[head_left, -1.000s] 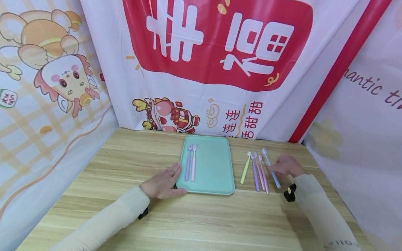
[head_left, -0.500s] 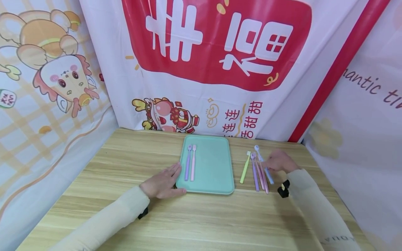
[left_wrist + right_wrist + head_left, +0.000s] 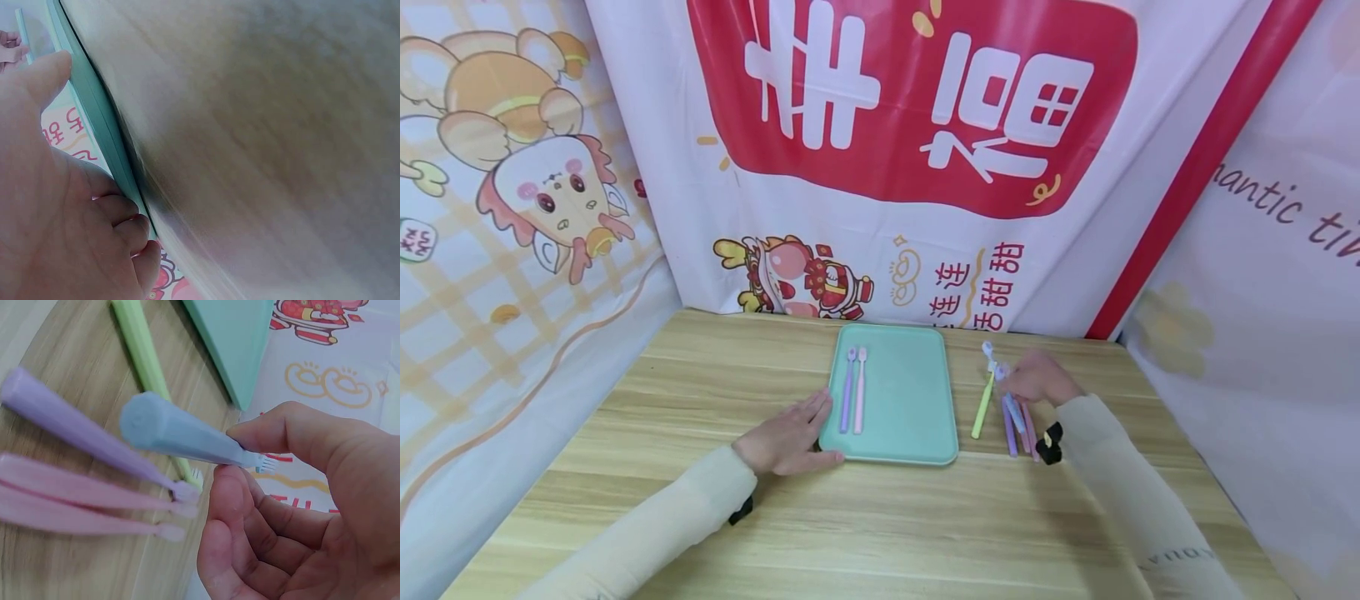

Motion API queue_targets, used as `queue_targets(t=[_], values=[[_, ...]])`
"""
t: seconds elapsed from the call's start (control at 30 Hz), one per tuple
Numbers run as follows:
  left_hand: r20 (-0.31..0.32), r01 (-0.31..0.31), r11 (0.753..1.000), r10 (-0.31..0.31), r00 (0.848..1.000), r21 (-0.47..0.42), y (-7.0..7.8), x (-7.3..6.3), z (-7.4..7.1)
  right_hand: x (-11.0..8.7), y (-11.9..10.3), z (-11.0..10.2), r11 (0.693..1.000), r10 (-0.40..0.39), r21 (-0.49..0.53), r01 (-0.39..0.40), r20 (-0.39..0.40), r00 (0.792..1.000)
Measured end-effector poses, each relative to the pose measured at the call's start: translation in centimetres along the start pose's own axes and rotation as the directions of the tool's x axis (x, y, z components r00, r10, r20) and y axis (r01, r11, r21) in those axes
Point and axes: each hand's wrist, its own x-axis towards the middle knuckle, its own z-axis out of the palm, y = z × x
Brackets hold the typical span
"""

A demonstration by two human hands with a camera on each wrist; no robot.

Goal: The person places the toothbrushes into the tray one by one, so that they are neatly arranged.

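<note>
My right hand (image 3: 1040, 379) pinches a light blue toothbrush (image 3: 178, 428) between thumb and fingertips, raised above the other brushes at the right. Beneath it on the table lie a purple toothbrush (image 3: 81, 425) and two pink toothbrushes (image 3: 75, 481), partly covered by my hand in the head view. Left of these is a green toothbrush (image 3: 982, 410). A mint green tray (image 3: 910, 400) carries one purple toothbrush (image 3: 847, 398) and one pink toothbrush (image 3: 860, 398), side by side along its left part. With fairly straight fingers, my left hand (image 3: 786, 440) rests against the tray's lower left edge.
The wooden table (image 3: 880, 533) ends at a printed cloth backdrop (image 3: 887, 167) behind the tray. More printed cloth hangs on the left side (image 3: 535, 208) and the right side (image 3: 1247, 275).
My right hand has moved left with the light blue toothbrush, lifting it from the right end of the group to above the purple and pink ones. My left hand and the tray stay put.
</note>
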Motion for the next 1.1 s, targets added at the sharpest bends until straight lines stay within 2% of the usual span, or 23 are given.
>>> queue_targets(t=[0.5,0.77,1.1], values=[[-0.001,0.002,1.000,-0.002,1.000,-0.001,-0.1,0.1,0.1,0.9,-4.1,3.6,0.996,-0.054,0.066,0.057,-0.039,0.998],[-0.003,0.003,1.000,-0.003,1.000,-0.005,-0.1,0.0,0.0,1.0,-7.1,5.1,0.994,0.010,0.106,-0.007,-0.023,1.000],[-0.001,0.007,1.000,-0.007,1.000,-0.018,0.1,-0.1,-0.2,1.5,-10.8,7.0,0.986,0.023,0.168,-0.017,-0.032,0.999]])
